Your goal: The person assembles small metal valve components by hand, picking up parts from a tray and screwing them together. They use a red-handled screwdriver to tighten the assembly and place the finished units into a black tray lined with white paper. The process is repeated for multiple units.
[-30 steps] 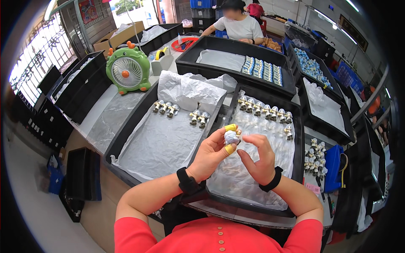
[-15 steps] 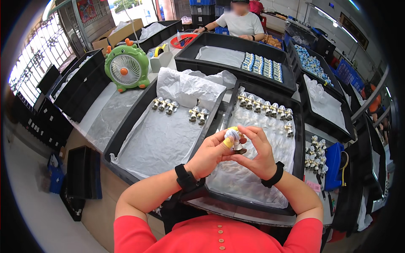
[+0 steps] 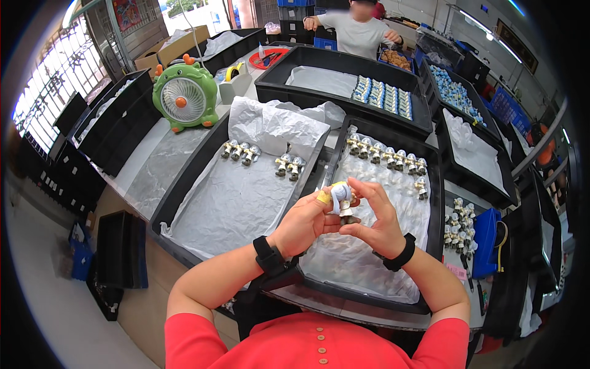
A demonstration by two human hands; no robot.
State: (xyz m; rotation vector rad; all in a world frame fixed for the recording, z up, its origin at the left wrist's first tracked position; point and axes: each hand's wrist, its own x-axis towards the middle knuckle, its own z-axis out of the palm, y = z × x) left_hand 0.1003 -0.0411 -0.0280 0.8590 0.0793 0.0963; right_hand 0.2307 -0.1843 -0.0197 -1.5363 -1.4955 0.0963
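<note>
A small figurine with a pale blue-grey head, white-and-gold body and dark feet is held between my hands above the right tray. My left hand is closed on its left side, with yellow wraps on the fingertips. My right hand curves round the other side, index fingertip by the head and thumb by the feet. Below lies the paper-lined right tray, with a row of similar figurines along its far end. The left tray holds several more figurines on white paper.
A green frog-shaped fan stands at the far left of the table. Loose figurines pile beside a blue bin on the right. Beyond, a black tray holds rows of blue-and-white pieces. A person is at the far side.
The figurine has been turned in my fingers, so its pale head and upright body show more. The person opposite has raised both hands from the tray's edge.
</note>
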